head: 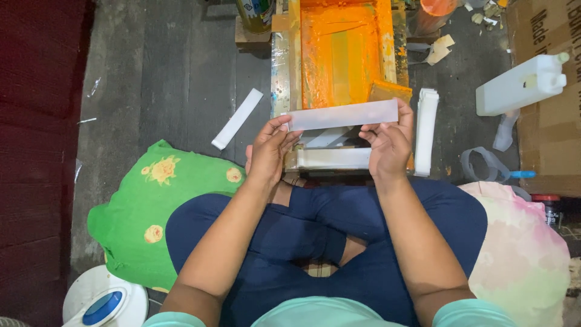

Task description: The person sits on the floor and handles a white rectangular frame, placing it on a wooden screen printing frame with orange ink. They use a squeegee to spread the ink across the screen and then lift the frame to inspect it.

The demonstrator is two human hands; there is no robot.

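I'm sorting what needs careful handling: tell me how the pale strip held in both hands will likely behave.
The pale strip spans straight between the left hand and right hand, so probably fairly stiff. It looks thin, so likely light and bendable. Its smooth face may be slippery.

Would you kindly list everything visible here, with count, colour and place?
translucent strip: one, whitish, held at both ends
printing frame: one, orange-stained, ahead on the floor
strip stack: one, white, right of the frame
loose strip: one, white, left on the floor
jerrycan: one, white, far right
cardboard box: one, brown, right edge
green cloth: one, yellow flowers, by the left knee
pale cloth: one, pinkish, by the right knee
left hand: grips the strip's left end
right hand: grips its right end
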